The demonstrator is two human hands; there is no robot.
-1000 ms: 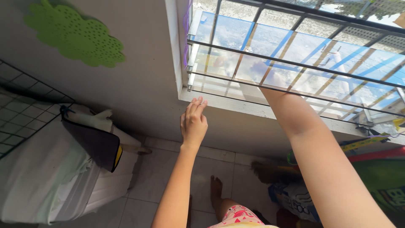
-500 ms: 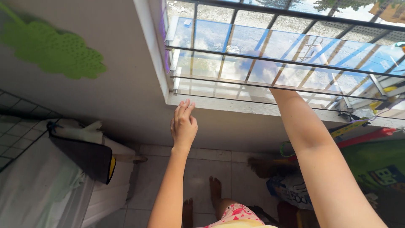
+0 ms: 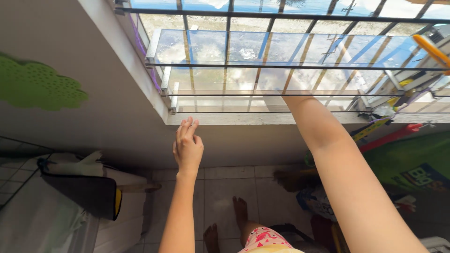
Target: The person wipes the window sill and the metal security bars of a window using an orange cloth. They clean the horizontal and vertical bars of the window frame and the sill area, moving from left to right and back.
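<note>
The left hand (image 3: 188, 146) is reaching up flat, fingers straight and together, holding nothing, its fingertips touching the edge of the white sill (image 3: 281, 118). The right forearm (image 3: 318, 131) is passing through the window bars (image 3: 262, 65), so its hand is hidden. A green mat (image 3: 37, 86) is hanging on the wall.

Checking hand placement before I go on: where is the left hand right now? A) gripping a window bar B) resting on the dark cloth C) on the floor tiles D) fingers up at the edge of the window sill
D: the left hand is raised flat against the wall, its fingers reaching the edge of the window sill.
</note>
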